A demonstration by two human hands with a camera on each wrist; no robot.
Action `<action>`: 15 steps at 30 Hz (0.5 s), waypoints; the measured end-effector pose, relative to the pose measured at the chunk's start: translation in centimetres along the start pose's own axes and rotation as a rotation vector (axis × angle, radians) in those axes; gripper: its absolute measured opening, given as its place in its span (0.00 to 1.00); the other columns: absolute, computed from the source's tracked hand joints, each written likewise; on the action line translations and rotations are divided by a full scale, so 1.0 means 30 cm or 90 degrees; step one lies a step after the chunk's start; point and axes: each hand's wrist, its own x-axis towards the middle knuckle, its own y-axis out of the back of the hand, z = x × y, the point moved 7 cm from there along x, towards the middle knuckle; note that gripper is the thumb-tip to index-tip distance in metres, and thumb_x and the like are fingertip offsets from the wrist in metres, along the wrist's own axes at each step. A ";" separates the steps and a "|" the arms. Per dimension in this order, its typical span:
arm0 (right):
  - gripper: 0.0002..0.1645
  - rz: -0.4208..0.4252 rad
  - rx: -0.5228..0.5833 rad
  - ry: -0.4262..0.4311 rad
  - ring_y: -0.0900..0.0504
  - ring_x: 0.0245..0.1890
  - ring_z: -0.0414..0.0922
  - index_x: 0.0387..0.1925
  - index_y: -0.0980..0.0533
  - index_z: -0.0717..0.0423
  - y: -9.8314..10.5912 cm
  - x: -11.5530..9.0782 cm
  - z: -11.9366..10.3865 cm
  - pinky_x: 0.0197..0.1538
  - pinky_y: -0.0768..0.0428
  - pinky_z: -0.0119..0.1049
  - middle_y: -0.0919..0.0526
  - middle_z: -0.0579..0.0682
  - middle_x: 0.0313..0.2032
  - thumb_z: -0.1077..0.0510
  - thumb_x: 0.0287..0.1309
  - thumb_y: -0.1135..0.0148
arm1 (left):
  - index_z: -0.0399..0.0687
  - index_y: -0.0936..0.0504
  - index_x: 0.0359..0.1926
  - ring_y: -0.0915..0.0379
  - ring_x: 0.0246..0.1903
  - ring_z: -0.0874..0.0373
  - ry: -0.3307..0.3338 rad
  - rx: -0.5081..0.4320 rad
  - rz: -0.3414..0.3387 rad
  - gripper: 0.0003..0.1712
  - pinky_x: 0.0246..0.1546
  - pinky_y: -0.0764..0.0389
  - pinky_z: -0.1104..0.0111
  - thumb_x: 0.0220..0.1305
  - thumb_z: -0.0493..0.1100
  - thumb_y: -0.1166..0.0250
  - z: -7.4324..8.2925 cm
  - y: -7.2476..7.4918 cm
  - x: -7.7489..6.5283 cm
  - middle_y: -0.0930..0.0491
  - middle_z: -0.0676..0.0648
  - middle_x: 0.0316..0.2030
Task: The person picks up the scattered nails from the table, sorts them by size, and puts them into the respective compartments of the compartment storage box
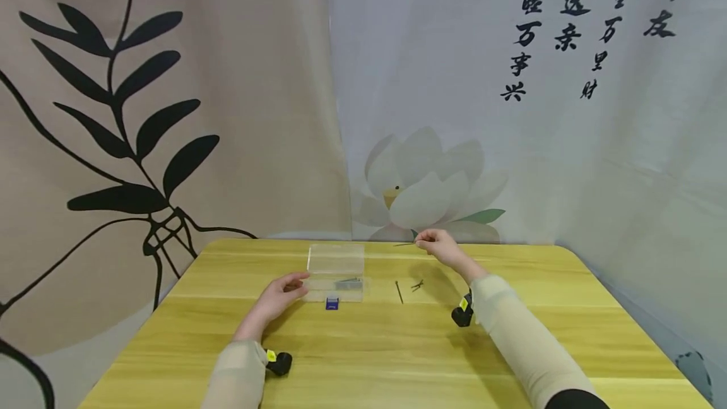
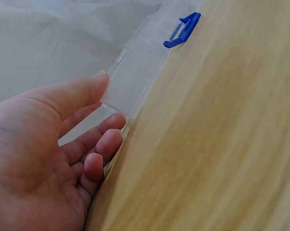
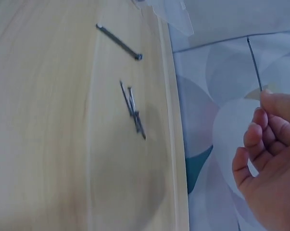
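In my right hand (image 1: 437,246) the thumb and fingertips pinch one end of a long, thin dark nail (image 3: 254,62). It is raised over the far edge of the table, its headed end pointing away from the fingers. My left hand (image 1: 282,295) holds the left end of a clear plastic box (image 2: 137,72), thumb at the rim and bent fingers against the side. The box's clear lid (image 1: 335,259) stands open at the back, and a blue clasp (image 2: 183,31) hangs at the front. Several grey nails (image 1: 348,284) lie in the box's right part.
Right of the box, a thick nail (image 3: 118,41) lies on the wooden table (image 1: 363,358). Beside it a few smaller nails (image 3: 132,110) lie crossed in a small pile. A printed cloth backdrop (image 1: 272,112) hangs just behind the table's far edge.
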 end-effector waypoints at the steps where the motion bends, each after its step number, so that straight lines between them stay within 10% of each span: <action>1: 0.14 -0.006 0.002 0.003 0.28 0.34 0.45 0.46 0.25 0.71 -0.007 -0.003 -0.021 0.39 0.26 0.39 0.22 0.62 0.40 0.61 0.70 0.47 | 0.45 0.24 0.62 0.28 0.47 0.52 0.001 0.000 0.002 0.23 0.50 0.27 0.56 0.67 0.41 0.37 -0.001 -0.001 -0.001 0.23 0.45 0.48; 9: 0.15 -0.012 0.002 0.013 0.28 0.34 0.43 0.47 0.25 0.71 -0.088 0.062 -0.017 0.39 0.26 0.38 0.21 0.60 0.40 0.61 0.70 0.46 | 0.44 0.24 0.62 0.28 0.47 0.52 0.001 0.006 0.003 0.23 0.49 0.27 0.55 0.68 0.41 0.37 -0.003 -0.001 -0.004 0.23 0.46 0.47; 15: 0.14 -0.030 0.001 0.015 0.27 0.39 0.60 0.47 0.24 0.71 -0.167 0.090 -0.033 0.44 0.27 0.56 0.21 0.58 0.39 0.62 0.69 0.46 | 0.44 0.24 0.62 0.28 0.46 0.52 0.002 0.001 -0.002 0.22 0.48 0.27 0.57 0.68 0.41 0.38 -0.002 -0.001 -0.003 0.23 0.46 0.47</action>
